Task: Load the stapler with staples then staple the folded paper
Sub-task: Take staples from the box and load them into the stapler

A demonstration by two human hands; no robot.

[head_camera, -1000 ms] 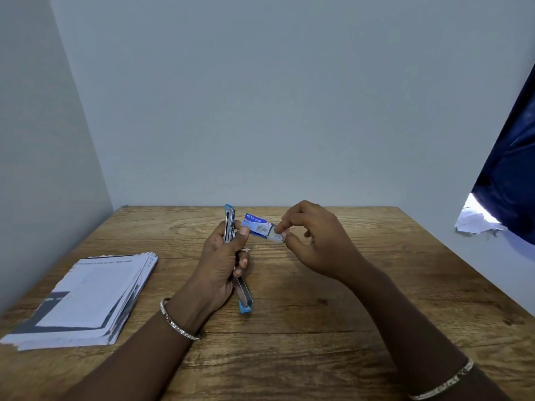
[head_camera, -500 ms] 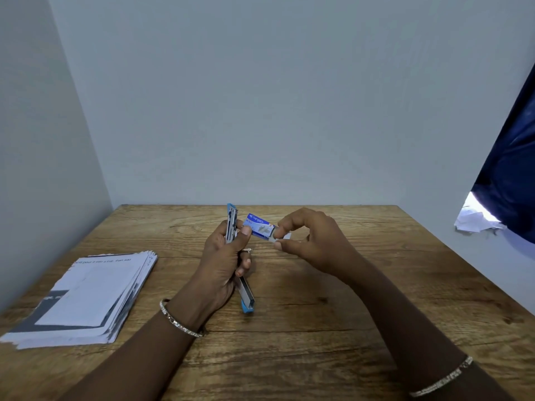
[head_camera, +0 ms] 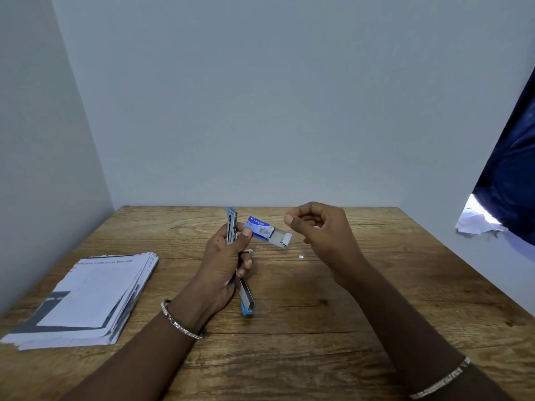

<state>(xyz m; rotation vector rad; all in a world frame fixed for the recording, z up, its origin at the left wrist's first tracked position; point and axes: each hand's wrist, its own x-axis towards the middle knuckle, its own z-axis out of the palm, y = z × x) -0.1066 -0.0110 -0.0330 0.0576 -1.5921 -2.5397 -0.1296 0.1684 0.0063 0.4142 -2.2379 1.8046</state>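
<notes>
My left hand (head_camera: 225, 261) grips an open blue and metal stapler (head_camera: 232, 227). Its top arm points up and its metal staple channel (head_camera: 246, 299) slants down to the table. The same hand's thumb pins a small blue staple box (head_camera: 259, 227) against the stapler, and the box's white inner tray (head_camera: 282, 238) is slid out to the right. My right hand (head_camera: 321, 235) hovers just right of the tray, apart from it, thumb and forefinger pinched; I cannot make out anything between them. A folded paper stack (head_camera: 95, 296) lies at the left.
A tiny loose bit of staples (head_camera: 301, 257) lies on the wooden table (head_camera: 347, 328) below my right hand. Grey walls close the left and back. Dark blue cloth (head_camera: 512, 180) and crumpled white paper (head_camera: 474, 221) are past the right edge.
My right hand has let go of the box's tray and drawn back up and to the right. The tray now sticks out of the box. A small staple bit has appeared on the table.
</notes>
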